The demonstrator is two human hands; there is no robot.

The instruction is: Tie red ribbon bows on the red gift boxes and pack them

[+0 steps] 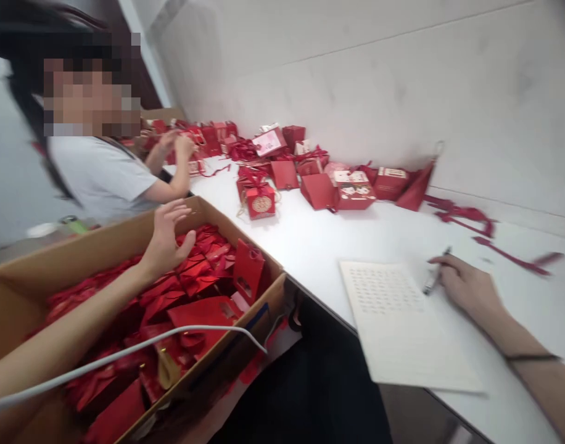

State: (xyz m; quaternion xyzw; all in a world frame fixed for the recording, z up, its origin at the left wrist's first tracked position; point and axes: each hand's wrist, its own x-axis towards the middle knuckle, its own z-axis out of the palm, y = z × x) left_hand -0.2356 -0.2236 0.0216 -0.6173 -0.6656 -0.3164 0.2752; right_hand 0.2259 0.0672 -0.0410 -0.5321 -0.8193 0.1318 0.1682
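Over a cardboard box (pixel 79 245) full of red gift boxes (pixel 203 320), my left hand (pixel 164 240) is raised with fingers and thumb apart, holding nothing. On the right, my right hand (pixel 467 287) rests at the white table and grips a pen (pixel 431 285), its tip near the right edge of a notepad (pixel 416 351). Rows of small handwriting fill the upper part of the page; the lower part is blank. The notepad overhangs the table's front edge.
Small red gift boxes (pixel 260 203) and dark red ribbons (pixel 467 216) lie along the wall on the table (pixel 310 240). A white cable (pixel 171 335) crosses over the cardboard box. At the left, a co-worker in a grey shirt (pixel 102 172) handles boxes with both hands.
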